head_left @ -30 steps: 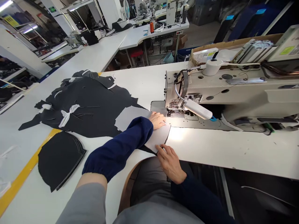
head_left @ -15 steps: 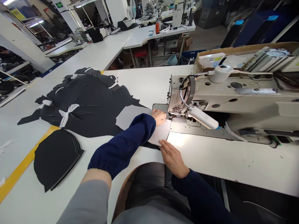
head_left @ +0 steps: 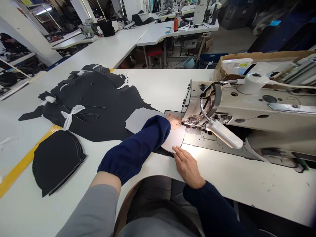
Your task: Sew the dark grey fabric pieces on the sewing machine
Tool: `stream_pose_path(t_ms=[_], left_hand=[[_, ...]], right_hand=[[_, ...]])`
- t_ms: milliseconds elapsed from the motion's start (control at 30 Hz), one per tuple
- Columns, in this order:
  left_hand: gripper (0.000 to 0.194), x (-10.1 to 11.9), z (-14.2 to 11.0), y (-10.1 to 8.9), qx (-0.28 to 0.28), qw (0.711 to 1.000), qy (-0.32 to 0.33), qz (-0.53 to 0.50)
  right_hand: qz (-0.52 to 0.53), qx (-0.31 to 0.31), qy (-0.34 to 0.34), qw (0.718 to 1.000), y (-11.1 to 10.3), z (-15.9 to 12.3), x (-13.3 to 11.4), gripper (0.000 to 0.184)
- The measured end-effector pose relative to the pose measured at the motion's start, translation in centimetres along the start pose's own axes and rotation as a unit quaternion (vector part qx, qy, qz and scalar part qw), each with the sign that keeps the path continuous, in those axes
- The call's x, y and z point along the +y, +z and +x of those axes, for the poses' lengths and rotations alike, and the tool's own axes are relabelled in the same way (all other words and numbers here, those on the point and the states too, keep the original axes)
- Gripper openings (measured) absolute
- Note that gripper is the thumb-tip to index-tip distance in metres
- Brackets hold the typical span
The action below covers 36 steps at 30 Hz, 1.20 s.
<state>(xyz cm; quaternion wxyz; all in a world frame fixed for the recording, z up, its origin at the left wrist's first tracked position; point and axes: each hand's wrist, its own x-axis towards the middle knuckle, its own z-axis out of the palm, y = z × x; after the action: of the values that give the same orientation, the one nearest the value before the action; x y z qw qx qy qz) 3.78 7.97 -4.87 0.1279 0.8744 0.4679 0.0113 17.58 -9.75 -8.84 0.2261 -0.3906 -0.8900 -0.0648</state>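
A light grey fabric panel (head_left: 172,141) with a dark edge lies at the presser-foot end of the sewing machine (head_left: 209,108). My left hand (head_left: 173,121) rests flat on its upper part, close beside the presser foot, with its fingertips partly hidden. The lower right edge of the panel is held in my right hand (head_left: 188,166), its fingers together on top and its thumb out of sight. Dark fabric shows beneath the panel. Another light grey piece (head_left: 140,119) lies left of my sleeve, on a pile of black cut fabric (head_left: 98,105).
A stack of black curved pieces (head_left: 58,161) sits at left by a yellow tape strip (head_left: 11,177). The machine's lamp (head_left: 224,133) shines over the stitching area. A cardboard box (head_left: 276,56) of odds and ends stands behind the machine. Farther back is another worktable (head_left: 155,34).
The camera view has shifted, so the machine appears farther right and larger. Both hands stay on the panel in nearly the same places beside the presser foot.
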Motion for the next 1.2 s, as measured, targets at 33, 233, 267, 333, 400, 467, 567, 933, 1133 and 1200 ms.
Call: stream_pose_path(t_ms=[33, 233, 267, 333, 400, 467, 567, 933, 1133, 1200], left_hand=[[0.019, 0.0, 0.0, 0.0, 0.003, 1.000, 0.000, 0.002], [0.041, 0.2, -4.7, -0.6, 0.021, 0.996, 0.085, 0.016], [0.049, 0.2, -6.3, -0.5, 0.009, 0.992, 0.129, 0.011], [0.058, 0.0, -9.6, -0.2, -0.018, 0.979, 0.201, 0.009], [0.056, -0.3, -12.2, 0.4, -0.034, 0.975, 0.217, 0.024], [0.047, -0.3, -13.5, 1.0, -0.042, 0.977, 0.206, 0.041], [0.046, 0.3, -13.8, 1.6, -0.042, 0.978, 0.193, 0.063], [0.048, 2.6, -12.7, 1.3, -0.059, 0.977, 0.142, 0.145], [0.052, 3.1, -10.9, 0.8, -0.089, 0.978, 0.123, 0.143], [0.055, 3.0, -10.4, 0.5, -0.101, 0.976, 0.127, 0.146]], right_hand=[[0.000, 0.002, 0.001, 1.000, 0.0, 0.0, 0.1, 0.030], [0.007, -0.001, 0.003, 1.000, -0.3, 0.3, 0.4, 0.031], [0.011, -0.003, 0.012, 1.000, -0.5, 0.3, 0.2, 0.031], [0.015, -0.004, 0.045, 0.999, -0.8, 0.3, -0.3, 0.029], [0.016, -0.007, 0.081, 0.997, -1.1, 0.2, -1.3, 0.029], [0.016, -0.014, 0.093, 0.995, -1.3, 0.0, -2.4, 0.028], [0.011, 0.002, 0.070, 0.997, -0.9, -0.4, -4.0, 0.027], [-0.054, -0.029, 0.064, 0.996, 0.5, -0.4, -5.1, 0.035], [-0.018, -0.031, 0.043, 0.998, 2.3, 1.9, -6.3, 0.036], [-0.019, -0.034, 0.043, 0.998, 3.0, 2.4, -6.5, 0.037]])
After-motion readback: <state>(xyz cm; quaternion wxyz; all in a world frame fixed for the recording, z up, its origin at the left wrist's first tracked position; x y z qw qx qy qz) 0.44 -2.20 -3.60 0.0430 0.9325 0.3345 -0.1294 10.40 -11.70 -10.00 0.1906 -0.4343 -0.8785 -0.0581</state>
